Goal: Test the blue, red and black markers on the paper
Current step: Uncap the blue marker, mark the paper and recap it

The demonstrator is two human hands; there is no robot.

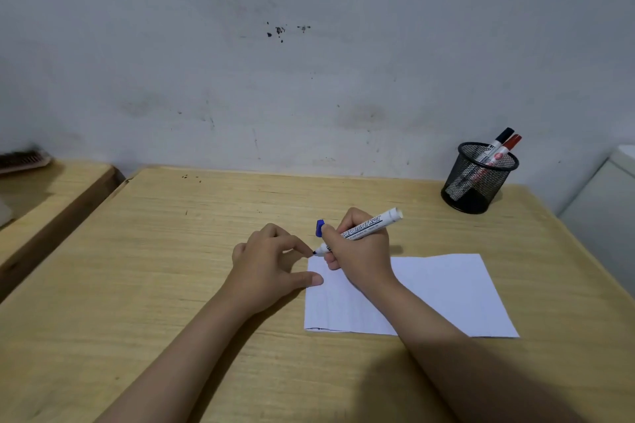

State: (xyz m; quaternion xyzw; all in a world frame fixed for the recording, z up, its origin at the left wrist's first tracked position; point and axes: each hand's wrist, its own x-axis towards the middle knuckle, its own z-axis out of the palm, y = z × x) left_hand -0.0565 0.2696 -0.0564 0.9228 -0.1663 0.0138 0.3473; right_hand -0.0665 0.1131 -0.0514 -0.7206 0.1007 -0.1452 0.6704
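Observation:
A white sheet of paper [446, 295] lies on the wooden desk [171, 268]. My right hand [360, 251] grips an uncapped white marker [374, 225], its dark tip touching the paper's far left corner. The blue cap [320, 228] lies on the desk just behind that hand. My left hand [271, 261] rests flat, with thumb and forefinger pressing the paper's left edge. A black-capped marker [502, 138] and a red-capped marker [512, 142] stand in a black mesh cup [477, 182] at the back right.
A grey stained wall rises behind the desk. A second wooden surface [51, 196] with a brush [24, 159] sits to the left across a gap. A white cabinet [608, 216] stands at the right edge.

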